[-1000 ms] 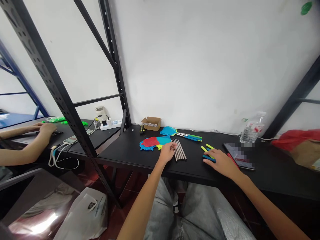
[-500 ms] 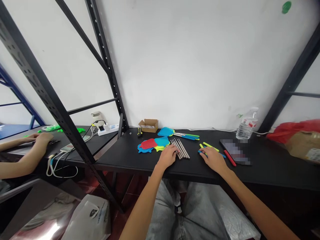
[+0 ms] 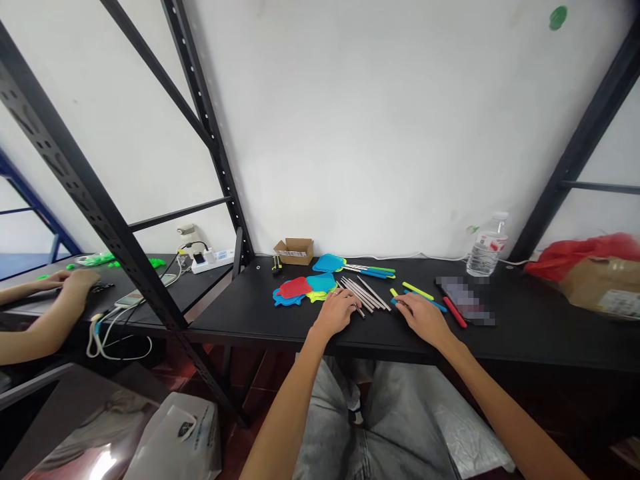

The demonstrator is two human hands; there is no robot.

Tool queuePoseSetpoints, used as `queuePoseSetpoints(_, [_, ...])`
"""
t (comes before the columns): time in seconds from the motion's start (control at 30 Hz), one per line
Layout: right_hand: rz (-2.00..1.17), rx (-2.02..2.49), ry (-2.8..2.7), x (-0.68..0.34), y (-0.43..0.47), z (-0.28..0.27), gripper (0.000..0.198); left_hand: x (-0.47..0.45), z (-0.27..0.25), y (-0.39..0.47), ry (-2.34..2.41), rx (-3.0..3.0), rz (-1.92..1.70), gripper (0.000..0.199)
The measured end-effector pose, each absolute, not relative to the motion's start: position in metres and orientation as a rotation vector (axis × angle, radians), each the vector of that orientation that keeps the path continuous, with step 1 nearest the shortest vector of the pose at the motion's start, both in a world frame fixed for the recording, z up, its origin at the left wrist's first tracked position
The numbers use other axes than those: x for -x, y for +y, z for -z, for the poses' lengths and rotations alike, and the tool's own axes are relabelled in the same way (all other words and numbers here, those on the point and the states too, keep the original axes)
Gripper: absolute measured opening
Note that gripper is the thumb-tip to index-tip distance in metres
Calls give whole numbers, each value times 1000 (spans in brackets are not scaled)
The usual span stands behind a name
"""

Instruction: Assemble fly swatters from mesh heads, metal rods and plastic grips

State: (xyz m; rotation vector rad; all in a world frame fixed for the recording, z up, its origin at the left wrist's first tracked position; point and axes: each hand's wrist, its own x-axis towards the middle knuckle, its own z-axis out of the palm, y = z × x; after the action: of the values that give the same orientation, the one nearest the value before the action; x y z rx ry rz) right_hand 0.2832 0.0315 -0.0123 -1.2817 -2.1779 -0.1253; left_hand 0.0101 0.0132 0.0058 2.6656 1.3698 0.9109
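My left hand point(image 3: 337, 312) is closed on the near end of a silver metal rod, at the left side of a fanned row of several metal rods point(image 3: 369, 293). My right hand point(image 3: 424, 319) has its fingers curled over a blue handle tube point(image 3: 394, 301), partly hidden under them. Close beside it lie yellow handle tubes point(image 3: 418, 291), and a red one point(image 3: 455, 312) is farther right. Left of the rods are loose fly swatter heads in red point(image 3: 294, 287), blue point(image 3: 323, 283) and yellow-green. Behind them lie fly swatters with handles point(image 3: 375, 272).
A small open cardboard box point(image 3: 295, 251) stands by the wall. On the right are a blurred phone point(image 3: 467, 303), a water bottle point(image 3: 487, 247) and a red bag over a carton point(image 3: 597, 283). A black shelf post point(image 3: 120, 247) rises at left, where another person's hands point(image 3: 75, 280) rest.
The rods have shifted right and fanned out, with one now separated under my left fingers. My right hand has stayed at the coloured tubes. The whole view has shifted slightly.
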Motion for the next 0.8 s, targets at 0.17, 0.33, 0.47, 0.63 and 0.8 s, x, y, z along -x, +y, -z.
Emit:
queuePoseSetpoints(0.17, [117,1268,-2176,-283,31,12,36,-12,-11,8,1389,-2717,-883,17])
queuePoseSetpoints(0.33, [113,1223,-2147,-284,33,14,34,-16,-18,1,1462,-2804,-893,21])
queuePoseSetpoints(0.47, [107,1204,-2143,-285,34,14,33,-18,-19,-1,1543,-2865,-927,23])
queuePoseSetpoints(0.63, [83,1179,-2102,-284,32,12,35,-18,-15,3,1563,-2915,-957,24])
queuePoseSetpoints(0.8, [13,1146,-2086,-284,28,7,34,-17,-12,4,1588,-2863,-996,28])
